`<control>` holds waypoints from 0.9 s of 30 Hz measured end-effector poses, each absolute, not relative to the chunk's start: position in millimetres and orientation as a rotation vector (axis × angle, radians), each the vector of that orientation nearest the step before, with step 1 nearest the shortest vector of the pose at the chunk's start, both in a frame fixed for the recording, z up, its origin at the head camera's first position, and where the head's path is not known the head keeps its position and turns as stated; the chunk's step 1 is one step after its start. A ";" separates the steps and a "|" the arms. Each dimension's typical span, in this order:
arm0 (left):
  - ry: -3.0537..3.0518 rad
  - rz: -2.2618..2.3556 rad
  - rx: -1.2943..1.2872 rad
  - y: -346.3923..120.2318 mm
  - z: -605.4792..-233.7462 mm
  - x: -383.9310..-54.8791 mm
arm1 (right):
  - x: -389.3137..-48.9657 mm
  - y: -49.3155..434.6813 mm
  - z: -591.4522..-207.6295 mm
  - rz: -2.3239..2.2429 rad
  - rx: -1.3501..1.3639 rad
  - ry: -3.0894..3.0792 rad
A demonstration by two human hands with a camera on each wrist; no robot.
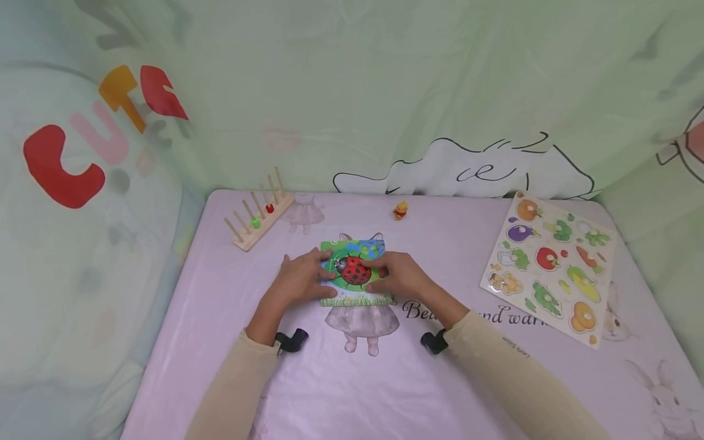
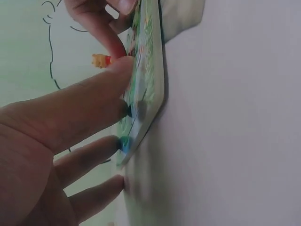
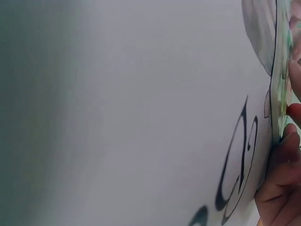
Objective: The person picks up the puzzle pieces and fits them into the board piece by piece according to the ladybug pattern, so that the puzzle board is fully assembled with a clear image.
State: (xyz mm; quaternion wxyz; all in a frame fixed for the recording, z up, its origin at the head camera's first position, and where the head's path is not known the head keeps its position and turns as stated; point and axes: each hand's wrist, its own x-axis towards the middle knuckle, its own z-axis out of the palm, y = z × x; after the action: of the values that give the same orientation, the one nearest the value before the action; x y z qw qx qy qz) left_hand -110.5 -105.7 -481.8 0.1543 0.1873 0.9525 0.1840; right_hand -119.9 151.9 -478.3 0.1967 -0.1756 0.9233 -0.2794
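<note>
A small ladybug puzzle board with a green border and printed grass lies flat on the table. The red ladybug picture fills its middle. My left hand rests at the board's left side, fingers spread, fingertips touching its surface in the left wrist view. From the right, my right hand reaches over the board with index finger and thumb apart on the ladybug's right side. In the right wrist view, the right-hand fingers touch down beside the board's edge. Part of the board is hidden under both hands.
A wooden peg rack with a green and a red bead stands at the back left. A small yellow bear figure is at the back middle. A vegetable puzzle board lies at the right. Fabric walls surround the table.
</note>
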 end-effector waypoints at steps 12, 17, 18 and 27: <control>2.807 0.454 0.479 -88.0 -485.6 -100.2 | -119.1 148.2 -476.7 -0.741 -0.432 2.588; 2.822 0.432 0.438 -83.1 -484.5 -99.9 | -119.2 146.6 -476.4 -0.743 -0.394 2.588; 2.826 0.430 0.427 -82.1 -484.5 -100.4 | -119.6 147.0 -476.5 -0.742 -0.393 2.586; 2.848 0.443 0.386 -79.4 -485.1 -103.8 | -123.9 150.3 -478.1 -0.691 -0.482 2.610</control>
State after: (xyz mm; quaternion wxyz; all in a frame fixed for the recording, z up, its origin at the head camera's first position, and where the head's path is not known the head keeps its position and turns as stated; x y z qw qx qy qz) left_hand -103.8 -79.4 -485.1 0.1164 0.1318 0.9727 0.1514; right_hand -123.9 150.3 -478.1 0.1980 -0.1722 0.9328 -0.2470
